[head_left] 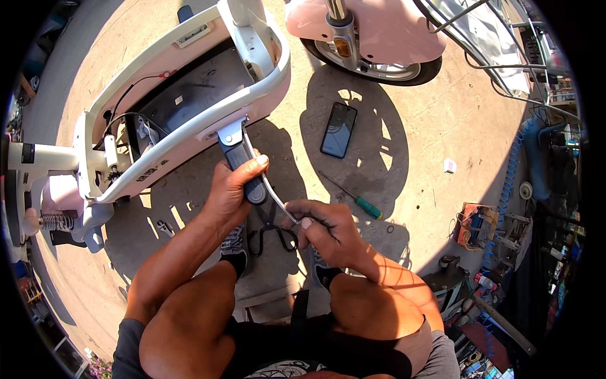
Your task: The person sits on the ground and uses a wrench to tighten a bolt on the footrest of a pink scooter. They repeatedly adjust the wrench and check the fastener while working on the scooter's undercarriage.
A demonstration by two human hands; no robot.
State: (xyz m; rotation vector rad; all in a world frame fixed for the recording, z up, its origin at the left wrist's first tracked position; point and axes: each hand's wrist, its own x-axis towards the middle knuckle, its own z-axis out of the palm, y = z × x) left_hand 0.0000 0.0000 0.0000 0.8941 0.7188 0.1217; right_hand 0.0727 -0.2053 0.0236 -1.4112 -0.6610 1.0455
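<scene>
On the left lies a white scooter body point(189, 148), its battery bay uncovered with loose wires inside. A grey folding footrest point(237, 155) on a metal bracket sticks out from its side toward me. My left hand point(230, 192) is closed around the footrest, thumb on top. A thin, pale strip point(273, 189) curves from the bracket down along the footrest. Its lower end is pinched between the thumb and fingers of my right hand point(331, 230). Whether the strip is a trim or a cable I cannot tell. Black-handled scissors point(271, 230) lie on the ground below my hands.
A green-handled screwdriver point(367, 207) and a phone point(339, 129) lie on the concrete. Ahead stands a pink scooter's front wheel point(404, 72). To the right are a small box point(449, 165), a red tool point(475, 224), a blue coiled hose point(504, 189) and a wire rack point(505, 66).
</scene>
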